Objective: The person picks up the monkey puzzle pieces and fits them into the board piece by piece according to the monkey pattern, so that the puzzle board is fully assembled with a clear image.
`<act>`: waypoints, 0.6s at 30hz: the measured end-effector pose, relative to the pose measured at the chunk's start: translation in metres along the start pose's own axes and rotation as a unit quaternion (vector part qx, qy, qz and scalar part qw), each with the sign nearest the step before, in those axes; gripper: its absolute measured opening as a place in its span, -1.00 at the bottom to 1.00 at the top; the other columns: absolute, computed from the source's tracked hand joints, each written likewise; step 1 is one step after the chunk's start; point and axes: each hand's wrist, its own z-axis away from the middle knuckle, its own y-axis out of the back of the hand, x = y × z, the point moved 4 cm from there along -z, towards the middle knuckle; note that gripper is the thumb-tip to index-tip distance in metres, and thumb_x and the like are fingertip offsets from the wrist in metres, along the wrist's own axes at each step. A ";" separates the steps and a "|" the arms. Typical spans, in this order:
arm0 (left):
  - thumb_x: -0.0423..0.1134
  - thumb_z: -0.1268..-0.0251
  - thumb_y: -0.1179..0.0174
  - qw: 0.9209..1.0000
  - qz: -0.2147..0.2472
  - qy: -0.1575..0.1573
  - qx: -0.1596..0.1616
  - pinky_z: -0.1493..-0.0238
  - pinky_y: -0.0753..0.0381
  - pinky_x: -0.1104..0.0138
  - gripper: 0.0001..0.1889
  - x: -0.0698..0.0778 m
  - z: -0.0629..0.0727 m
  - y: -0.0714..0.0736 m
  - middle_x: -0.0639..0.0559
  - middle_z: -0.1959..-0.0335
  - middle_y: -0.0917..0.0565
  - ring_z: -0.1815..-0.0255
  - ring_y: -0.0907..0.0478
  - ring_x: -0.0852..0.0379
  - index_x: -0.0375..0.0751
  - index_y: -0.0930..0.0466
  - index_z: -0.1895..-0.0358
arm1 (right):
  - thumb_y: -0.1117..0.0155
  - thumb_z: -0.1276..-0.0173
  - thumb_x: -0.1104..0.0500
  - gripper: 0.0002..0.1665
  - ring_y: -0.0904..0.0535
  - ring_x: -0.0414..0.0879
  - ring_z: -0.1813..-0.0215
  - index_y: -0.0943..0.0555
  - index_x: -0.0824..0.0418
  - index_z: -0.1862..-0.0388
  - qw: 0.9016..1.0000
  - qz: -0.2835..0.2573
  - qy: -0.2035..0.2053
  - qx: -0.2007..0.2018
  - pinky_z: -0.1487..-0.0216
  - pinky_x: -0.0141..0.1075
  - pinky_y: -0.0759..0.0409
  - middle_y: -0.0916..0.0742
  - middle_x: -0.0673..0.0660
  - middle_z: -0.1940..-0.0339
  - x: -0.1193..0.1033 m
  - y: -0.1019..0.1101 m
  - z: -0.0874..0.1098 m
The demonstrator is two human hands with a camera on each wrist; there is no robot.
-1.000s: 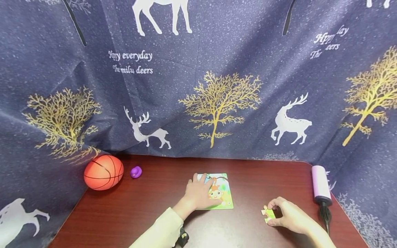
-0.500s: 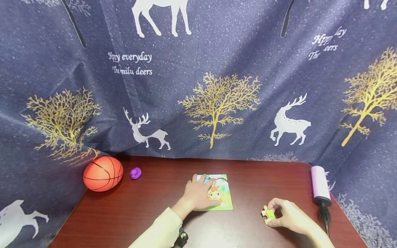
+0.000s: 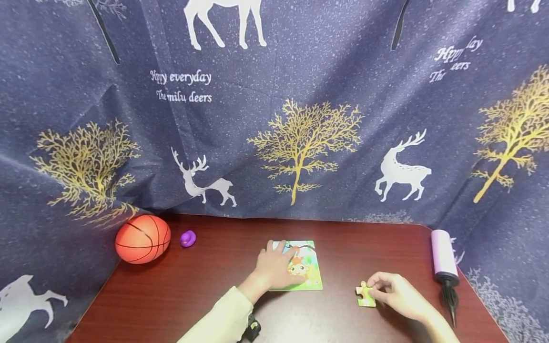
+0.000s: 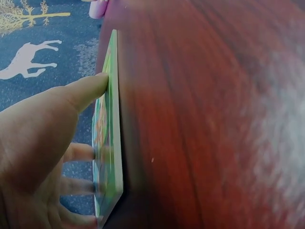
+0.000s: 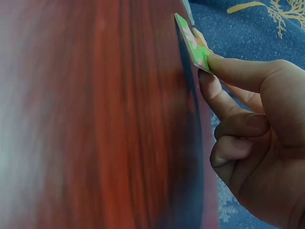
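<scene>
A square jigsaw puzzle (image 3: 310, 267) with a monkey picture lies on the table. My left hand (image 3: 273, 268) rests on its left half with fingers spread, covering part of the picture. In the left wrist view the thumb (image 4: 88, 90) and fingertips touch the face of the puzzle (image 4: 113, 157). To the right, my right hand (image 3: 399, 294) pinches a green jigsaw piece (image 3: 365, 296) between thumb and fingers. The right wrist view shows the piece (image 5: 194, 45) tilted, its edge raised over the table, with the thumb on its printed face.
An orange basketball (image 3: 143, 239) and a purple rubber duck (image 3: 188, 238) sit at the back left of the brown table (image 3: 206, 281). A pink hand pump (image 3: 444, 255) with a black end lies along the right edge. A dark deer-print cloth (image 3: 274, 119) hangs behind.
My right hand has moved slightly left with the jigsaw piece, which has turned so more of its face shows. My left hand stays put on the puzzle.
</scene>
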 end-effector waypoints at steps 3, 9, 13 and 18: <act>0.67 0.02 -0.11 1.000 -0.004 0.005 -0.002 -0.14 -0.54 -0.13 0.02 0.001 -0.001 -0.002 -0.11 -0.47 -0.41 -0.40 -0.33 -0.35 0.24 -0.41 -0.53 | -0.37 -0.43 0.33 -0.94 -0.62 -0.21 0.54 -0.67 0.22 0.17 0.999 -0.030 -0.010 -0.002 0.57 -0.27 -0.60 -0.75 0.01 0.41 -0.004 -0.006 -0.008; 0.70 0.03 -0.09 1.000 -0.012 0.011 -0.007 -0.14 -0.55 -0.10 0.03 0.000 0.000 -0.001 -0.08 -0.49 -0.40 -0.42 -0.32 -0.33 0.28 -0.39 -0.54 | -0.39 -0.44 0.27 -0.92 -0.63 -0.12 0.58 -0.70 0.27 0.16 0.998 -0.044 -0.054 0.012 0.51 -0.28 -0.60 -0.76 0.03 0.42 -0.018 -0.023 -0.035; 0.70 0.03 -0.09 1.000 -0.009 0.013 -0.013 -0.14 -0.55 -0.09 0.03 -0.001 0.000 -0.002 -0.07 -0.50 -0.39 -0.44 -0.31 -0.33 0.30 -0.37 -0.55 | -0.41 -0.43 0.21 -0.91 -0.64 -0.11 0.58 -0.72 0.23 0.18 0.997 -0.026 -0.074 0.015 0.40 -0.34 -0.58 -0.74 0.05 0.50 -0.029 -0.039 -0.057; 0.69 0.03 -0.12 1.000 -0.003 0.012 -0.014 -0.16 -0.56 -0.09 0.02 0.001 0.000 -0.002 -0.08 -0.50 -0.39 -0.45 -0.31 -0.34 0.30 -0.38 -0.55 | -0.39 -0.44 0.21 -0.93 -0.59 -0.09 0.62 -0.73 0.20 0.18 0.995 -0.026 -0.095 0.005 0.43 -0.34 -0.54 -0.69 0.09 0.61 -0.037 -0.062 -0.076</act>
